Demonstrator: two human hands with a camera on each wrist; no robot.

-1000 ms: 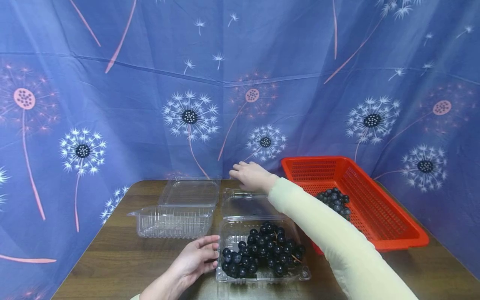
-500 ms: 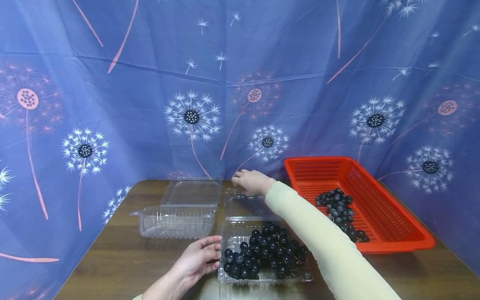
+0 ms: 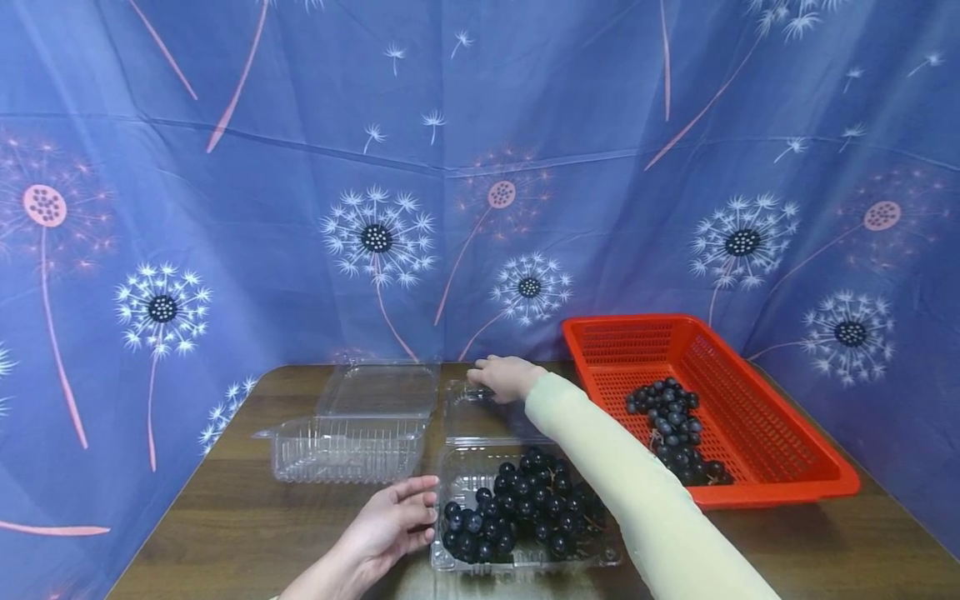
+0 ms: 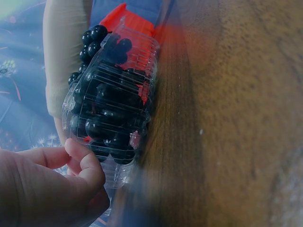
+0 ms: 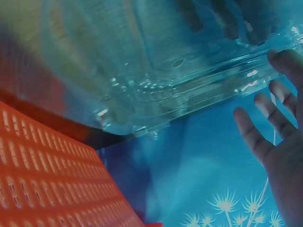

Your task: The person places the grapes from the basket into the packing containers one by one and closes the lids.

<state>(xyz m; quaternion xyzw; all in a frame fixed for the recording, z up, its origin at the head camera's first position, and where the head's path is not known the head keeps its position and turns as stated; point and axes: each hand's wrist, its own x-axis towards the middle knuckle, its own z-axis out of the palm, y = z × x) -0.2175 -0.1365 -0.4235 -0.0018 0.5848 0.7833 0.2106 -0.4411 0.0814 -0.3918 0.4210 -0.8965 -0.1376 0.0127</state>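
A clear plastic clamshell box [image 3: 525, 562] stands in the middle of the table, its base holding a bunch of dark grapes [image 3: 517, 508]. Its lid [image 3: 480, 412] is folded back behind the base. My left hand [image 3: 390, 525] rests at the box's left side, fingers loosely extended; in the left wrist view the left hand [image 4: 57, 184] has fingertips by the rim. My right hand [image 3: 508, 379] reaches over the lid's far edge. In the right wrist view the right hand [image 5: 284, 137] has spread fingers and a thumb near the lid's edge [image 5: 213, 90].
On the left stands a second clear clamshell box [image 3: 345, 450], its lid [image 3: 378, 390] back. A red plastic basket [image 3: 780, 417] on the right holds more dark grapes [image 3: 671, 417]. A blue dandelion-print cloth [image 3: 300, 208] hangs behind the wooden table [image 3: 202, 533].
My right hand has come down slightly and toward me at the lid's far edge. The left hand stays at the box's side, and the forearm uncovers more grapes in the basket.
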